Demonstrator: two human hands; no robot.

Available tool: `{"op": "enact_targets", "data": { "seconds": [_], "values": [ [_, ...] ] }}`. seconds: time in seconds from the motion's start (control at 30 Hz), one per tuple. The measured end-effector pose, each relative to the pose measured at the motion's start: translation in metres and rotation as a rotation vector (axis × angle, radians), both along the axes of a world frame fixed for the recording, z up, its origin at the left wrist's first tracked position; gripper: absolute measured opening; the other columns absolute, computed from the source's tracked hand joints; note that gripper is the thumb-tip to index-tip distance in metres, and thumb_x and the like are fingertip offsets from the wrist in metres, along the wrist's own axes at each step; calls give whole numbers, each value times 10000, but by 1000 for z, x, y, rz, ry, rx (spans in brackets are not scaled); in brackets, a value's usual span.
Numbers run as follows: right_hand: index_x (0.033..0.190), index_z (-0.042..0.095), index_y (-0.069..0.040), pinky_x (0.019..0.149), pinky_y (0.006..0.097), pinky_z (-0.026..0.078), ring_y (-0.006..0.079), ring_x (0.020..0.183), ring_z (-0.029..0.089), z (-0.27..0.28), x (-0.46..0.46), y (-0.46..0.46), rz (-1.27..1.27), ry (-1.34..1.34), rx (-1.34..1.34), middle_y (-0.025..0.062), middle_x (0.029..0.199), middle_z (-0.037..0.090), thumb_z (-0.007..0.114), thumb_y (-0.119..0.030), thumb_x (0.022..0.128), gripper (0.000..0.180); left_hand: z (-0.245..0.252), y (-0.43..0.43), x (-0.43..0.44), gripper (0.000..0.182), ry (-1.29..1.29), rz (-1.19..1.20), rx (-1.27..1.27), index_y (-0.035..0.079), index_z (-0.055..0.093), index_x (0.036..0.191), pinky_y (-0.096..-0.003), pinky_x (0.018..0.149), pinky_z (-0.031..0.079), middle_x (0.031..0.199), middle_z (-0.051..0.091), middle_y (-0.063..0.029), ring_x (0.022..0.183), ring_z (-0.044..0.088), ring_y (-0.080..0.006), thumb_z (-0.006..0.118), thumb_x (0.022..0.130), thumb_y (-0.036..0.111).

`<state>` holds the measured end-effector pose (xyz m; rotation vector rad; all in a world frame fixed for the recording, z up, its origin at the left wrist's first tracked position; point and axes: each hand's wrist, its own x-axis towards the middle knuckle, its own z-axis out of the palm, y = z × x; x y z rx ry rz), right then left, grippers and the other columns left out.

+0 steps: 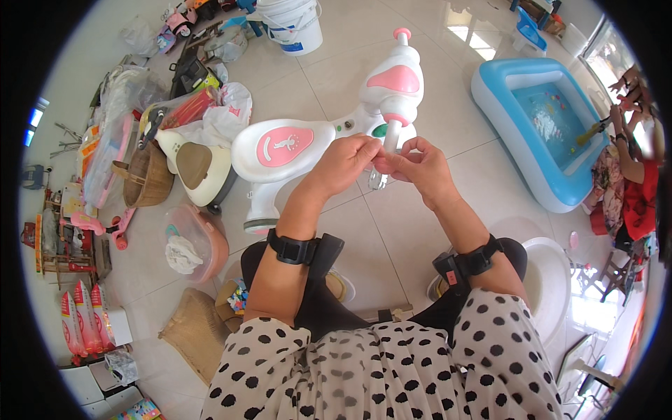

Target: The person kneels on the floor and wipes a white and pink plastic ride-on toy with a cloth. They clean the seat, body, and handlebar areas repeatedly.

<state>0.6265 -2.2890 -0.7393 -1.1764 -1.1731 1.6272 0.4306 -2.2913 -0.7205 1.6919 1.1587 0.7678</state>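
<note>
A white and pink child's swing car (pixel 286 144) stands on the floor before me, its seat to the left. Its handlebar (pixel 391 137) points towards me, and a pink knob (pixel 402 33) caps the far end. My left hand (pixel 344 161) pinches at the near end of the bar with thumb and forefinger. From the other side, my right hand (pixel 424 167) has its fingertips on the same end, meeting those of the left. A small shiny piece (pixel 377 180) shows below the fingers; its kind is unclear. The fingers partly hide the bar's end.
To the right lies a blue inflatable pool (pixel 530 131) with water, beside a person in red (pixel 635 199). A second ride-on toy (pixel 197 165), a wicker basket (pixel 147 178) and a pink plastic tub (pixel 202 244) stand left. A white basin (pixel 546 286) is by my right knee.
</note>
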Motion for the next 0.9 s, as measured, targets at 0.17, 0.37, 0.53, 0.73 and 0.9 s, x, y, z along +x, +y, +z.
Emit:
{"op": "enact_targets", "data": {
  "seconds": [0.17, 0.37, 0.53, 0.73, 0.9],
  "values": [
    [902, 500, -83, 793, 283, 533, 183, 910, 689, -8, -1, 2, -29, 100, -181, 110, 943, 698, 706, -122, 873, 212, -6, -1, 3, 430, -104, 70, 16, -35, 662, 942, -272, 679, 466, 813, 658, -51, 705, 538, -127, 470, 1022, 341],
    [849, 449, -150, 801, 271, 472, 139, 882, 651, -21, -1, 12, 44, 323, -363, 41, 914, 680, 716, -167, 867, 268, -6, -1, 5, 405, -173, 115, -211, 36, 640, 1028, -295, 744, 473, 967, 665, -36, 879, 610, -123, 430, 1023, 383],
    [830, 476, -146, 781, 259, 462, 131, 829, 640, -30, 3, 16, 53, 340, -354, 27, 889, 672, 725, -130, 855, 250, -2, -6, 14, 397, -208, 208, -440, 74, 594, 1085, -313, 764, 464, 952, 644, -12, 902, 590, -125, 501, 971, 442],
    [695, 491, -112, 627, 268, 472, 121, 665, 590, -27, 8, 16, -36, -8, -139, 5, 763, 632, 707, -94, 828, 254, -7, -6, 27, 305, -292, 211, -627, 78, 577, 1105, -327, 736, 476, 987, 665, -33, 930, 621, -156, 528, 895, 294],
    [721, 496, -103, 641, 258, 462, 129, 764, 641, 1, 21, 19, -193, -339, 275, 44, 876, 672, 703, -83, 814, 228, -10, 6, 22, 268, -445, 202, -756, 41, 569, 1050, -312, 672, 499, 922, 689, -82, 794, 669, -181, 564, 838, 204]
  ]
}}
